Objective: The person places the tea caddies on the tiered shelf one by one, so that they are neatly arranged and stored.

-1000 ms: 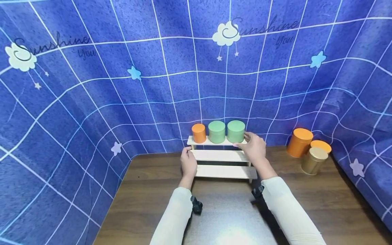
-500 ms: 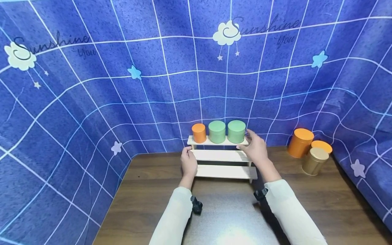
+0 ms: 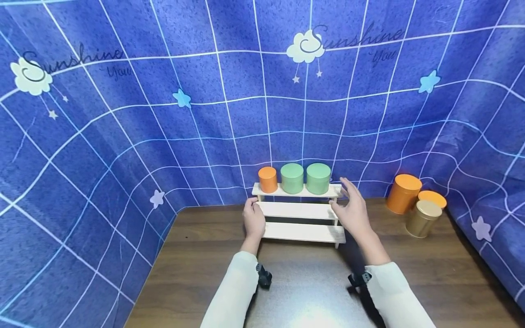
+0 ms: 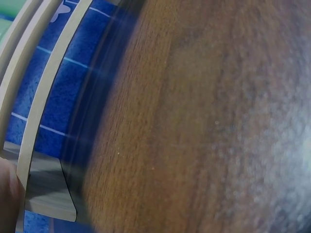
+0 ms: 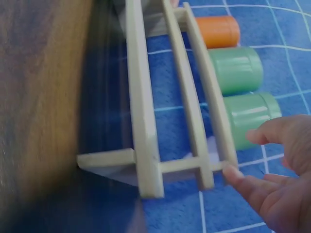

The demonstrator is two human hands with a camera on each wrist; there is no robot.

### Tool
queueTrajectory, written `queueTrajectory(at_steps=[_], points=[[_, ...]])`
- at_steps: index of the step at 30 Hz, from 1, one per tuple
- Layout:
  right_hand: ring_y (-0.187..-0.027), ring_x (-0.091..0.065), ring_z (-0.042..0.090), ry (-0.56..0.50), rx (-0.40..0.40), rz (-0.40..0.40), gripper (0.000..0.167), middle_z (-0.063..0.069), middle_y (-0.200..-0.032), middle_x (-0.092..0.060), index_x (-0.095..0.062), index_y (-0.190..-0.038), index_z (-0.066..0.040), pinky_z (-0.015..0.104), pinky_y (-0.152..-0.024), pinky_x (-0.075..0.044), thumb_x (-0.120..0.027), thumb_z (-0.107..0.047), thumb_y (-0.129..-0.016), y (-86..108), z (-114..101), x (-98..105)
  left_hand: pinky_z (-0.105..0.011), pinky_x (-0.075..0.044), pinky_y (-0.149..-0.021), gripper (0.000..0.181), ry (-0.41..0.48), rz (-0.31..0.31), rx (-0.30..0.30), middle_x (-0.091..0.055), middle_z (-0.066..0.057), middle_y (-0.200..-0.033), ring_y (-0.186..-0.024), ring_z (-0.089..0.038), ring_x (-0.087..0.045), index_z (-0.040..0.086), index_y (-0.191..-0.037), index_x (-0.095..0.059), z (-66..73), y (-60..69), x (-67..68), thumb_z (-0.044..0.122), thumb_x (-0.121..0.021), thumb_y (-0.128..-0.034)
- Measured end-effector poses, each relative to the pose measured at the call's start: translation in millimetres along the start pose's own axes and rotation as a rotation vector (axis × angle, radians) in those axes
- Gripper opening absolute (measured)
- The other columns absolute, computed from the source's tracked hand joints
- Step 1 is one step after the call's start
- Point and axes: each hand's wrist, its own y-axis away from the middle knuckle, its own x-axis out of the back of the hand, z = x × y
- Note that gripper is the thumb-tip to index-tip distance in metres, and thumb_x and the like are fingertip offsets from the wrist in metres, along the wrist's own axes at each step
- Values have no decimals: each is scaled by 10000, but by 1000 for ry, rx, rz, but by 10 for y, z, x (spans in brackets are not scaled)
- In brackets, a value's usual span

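A three-tier pale wooden rack stands against the curtain. On its top tier, left to right, are a small orange canister, a green canister and another green canister. My left hand grips the rack's left end. My right hand is beside the top tier's right end, fingers spread and holding nothing, the thumb close to the board; whether it touches I cannot tell.
At the right of the brown table stand a tall orange canister, a gold canister and another orange one partly behind it. A blue curtain surrounds the table's back and sides.
My right hand has moved away from the right green canister, rightward and slightly toward me, with fingers wider apart. The left hand still grips the rack.
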Motion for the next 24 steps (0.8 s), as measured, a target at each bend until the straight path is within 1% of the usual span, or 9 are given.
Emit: queueTrajectory(at_steps=[2,4,6,9,11,13,16,19,24], points=[[-1319,-624,482,19,-6,13,753,270,-1582,-488,-500,-1534,-23,313,-908,-615,-794,0,-842,18,-2,68,-419,-489,-775,269,11,-2,8,-712,-168,-966,-893,-299,-634,87,-1175,-710,-8,2,-2,117,-474,-1049],[-1316,-623,483,35,-11,25,706,271,-1559,-516,-533,-1501,-7,315,-945,-599,-791,10,-844,35,-7,141,-431,-496,-799,273,15,-4,13,-722,-168,-995,-918,-304,-641,90,-1179,-711,-15,-1,-2,121,-473,-1049],[-1323,-615,480,56,-14,37,649,269,-1538,-540,-571,-1464,0,339,-995,-576,-790,-1,-853,51,-13,213,-428,-494,-799,276,16,-6,13,-715,-166,-984,-918,-298,-639,91,-1181,-711,-16,-2,0,123,-470,-1050],[-1338,-597,480,78,-8,65,563,263,-1519,-566,-621,-1399,22,571,-1135,-455,-786,-17,-862,70,-15,318,-399,-478,-773,278,23,-11,7,-680,-153,-924,-885,-278,-617,84,-1182,-710,-20,-6,-3,117,-468,-1049],[-1331,-605,454,98,-18,84,519,234,-1509,-589,-651,-1369,10,438,-1077,-512,-788,-42,-871,80,-8,385,-384,-466,-758,278,33,-14,5,-655,-145,-891,-863,-266,-602,77,-1179,-709,-21,-8,1,112,-467,-1048],[-1310,-621,430,99,-36,106,483,212,-1496,-609,-672,-1344,4,234,-971,-527,-786,-52,-877,91,4,450,-370,-460,-756,275,41,-16,6,-647,-129,-884,-859,-254,-594,75,-1177,-709,-24,-12,2,112,-470,-1047],[-1282,-638,404,89,-60,133,441,194,-1479,-626,-690,-1322,-4,-1,-797,-404,-777,-63,-893,102,31,540,-358,-455,-760,268,51,-19,10,-644,-123,-885,-858,-244,-589,72,-1172,-709,-29,-15,0,112,-476,-1047],[-1278,-634,401,89,-70,156,421,203,-1464,-633,-691,-1312,6,-41,-798,-383,-764,-64,-904,108,65,617,-360,-458,-773,268,48,-19,13,-660,-131,-911,-872,-248,-597,78,-1177,-708,-29,-20,3,119,-476,-1050],[-1165,-662,374,133,-72,216,405,203,-1441,-646,-697,-1296,2,18,-842,-399,-757,-47,-898,100,141,704,-405,-484,-815,269,39,-23,20,-717,-160,-1015,-939,-282,-635,77,-1184,-709,-15,-6,22,126,-480,-1050]])
